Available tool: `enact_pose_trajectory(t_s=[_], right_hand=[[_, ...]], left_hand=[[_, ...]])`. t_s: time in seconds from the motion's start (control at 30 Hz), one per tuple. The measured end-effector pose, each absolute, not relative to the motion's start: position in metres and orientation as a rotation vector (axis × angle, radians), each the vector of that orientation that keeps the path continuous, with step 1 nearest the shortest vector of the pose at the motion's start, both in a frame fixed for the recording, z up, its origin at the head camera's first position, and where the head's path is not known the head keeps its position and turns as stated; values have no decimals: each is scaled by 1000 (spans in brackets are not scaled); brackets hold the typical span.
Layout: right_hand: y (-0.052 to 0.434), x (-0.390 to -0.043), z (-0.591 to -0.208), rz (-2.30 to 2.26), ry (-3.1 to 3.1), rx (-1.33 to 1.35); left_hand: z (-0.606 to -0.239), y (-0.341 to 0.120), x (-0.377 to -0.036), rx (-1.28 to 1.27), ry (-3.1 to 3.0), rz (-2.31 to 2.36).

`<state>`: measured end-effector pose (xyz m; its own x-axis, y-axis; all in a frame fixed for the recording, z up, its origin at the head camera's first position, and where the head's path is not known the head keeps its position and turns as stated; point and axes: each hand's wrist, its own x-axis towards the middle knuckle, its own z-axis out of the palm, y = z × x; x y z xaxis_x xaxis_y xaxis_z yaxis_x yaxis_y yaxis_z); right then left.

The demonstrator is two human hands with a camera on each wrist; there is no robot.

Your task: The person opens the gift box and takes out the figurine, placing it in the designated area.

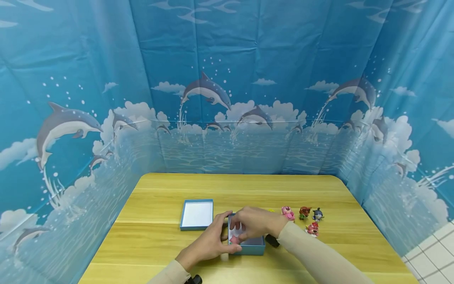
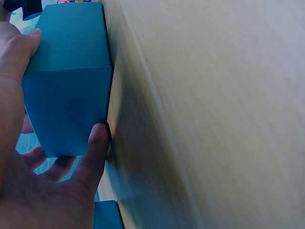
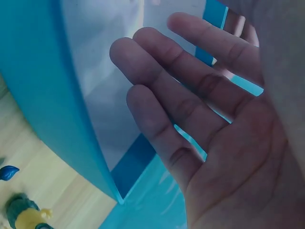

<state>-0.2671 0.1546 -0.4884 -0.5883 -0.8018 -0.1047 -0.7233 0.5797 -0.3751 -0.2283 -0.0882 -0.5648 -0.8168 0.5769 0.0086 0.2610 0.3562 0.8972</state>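
Observation:
An uncovered blue box (image 1: 252, 250) with a pale inside sits near the front of the table. My left hand (image 1: 212, 241) grips its left end, thumb at the front wall and fingers spread around the end wall (image 2: 69, 109). Over the opening is my right hand (image 1: 254, 221), thumb and fingertips reaching down inside. A small pink star-shaped toy (image 1: 234, 239) shows in the box's left part, right by the right thumb. In the right wrist view the four fingers (image 3: 147, 71) are loosely extended and hold nothing; the thumb is hidden there.
The box's lid (image 1: 196, 215) lies inside-up at the left. To the right stand small figurines: a pink one (image 1: 287, 213), a brown one (image 1: 304, 213), a grey one (image 1: 317, 214) and a red-and-pink one (image 1: 312, 228). A yellow item (image 1: 271, 210) peeks out behind the right wrist.

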Motion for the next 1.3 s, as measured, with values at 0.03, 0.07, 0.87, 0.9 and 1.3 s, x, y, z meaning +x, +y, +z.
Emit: enact_pose_trajectory(t_s=[0.03,0.07,0.87,0.9,1.3], right_hand=[[154,-268,-490,-430,2539,-1260],[153,-268,-491,-425,2534,-1258],[146,-268,-495,-312,2574,-1272],[146,-268,-495,-316,2575,-1273],[153,-273,-491,-444,2608,-1308]], left_hand=[[-566,-88,-228,745,2326,1434],[-566,-88,-228,748,2339,1424],[-567,-86,-227,767,2421,1366],[-568,-86,-227,768,2419,1371],[-567,-85,-228,749,2352,1439]])
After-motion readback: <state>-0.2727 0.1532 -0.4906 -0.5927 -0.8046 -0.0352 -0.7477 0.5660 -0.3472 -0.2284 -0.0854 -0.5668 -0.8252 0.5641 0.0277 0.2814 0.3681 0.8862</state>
